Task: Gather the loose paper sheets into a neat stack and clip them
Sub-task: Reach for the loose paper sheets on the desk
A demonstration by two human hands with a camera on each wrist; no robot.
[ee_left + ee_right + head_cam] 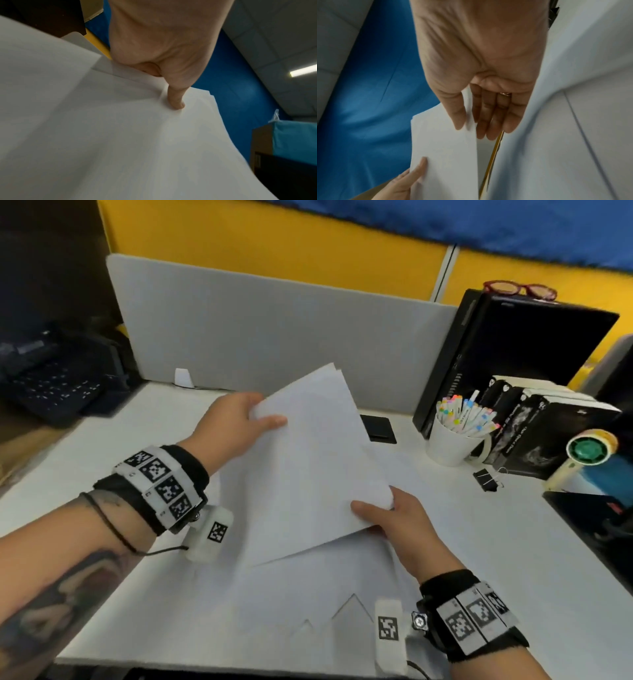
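A bundle of white paper sheets (308,460) is held tilted above the white desk (479,542). My left hand (239,419) pinches its upper left edge, thumb on top. My right hand (394,518) pinches the lower right corner, thumb on top and fingers beneath. In the left wrist view the thumb (176,100) presses on the paper sheets (120,135), whose edges are slightly offset. The right wrist view shows the right hand (479,108) clamping the paper sheets (443,148). More loose sheets (274,604) lie flat underneath. A black binder clip (488,479) lies on the desk to the right.
A white mug of markers (452,440), books (548,433), a black box (513,354) with red glasses (520,289) and a tape roll (589,450) crowd the right side. A grey divider (274,330) backs the desk. A black phone (378,429) lies behind the sheets.
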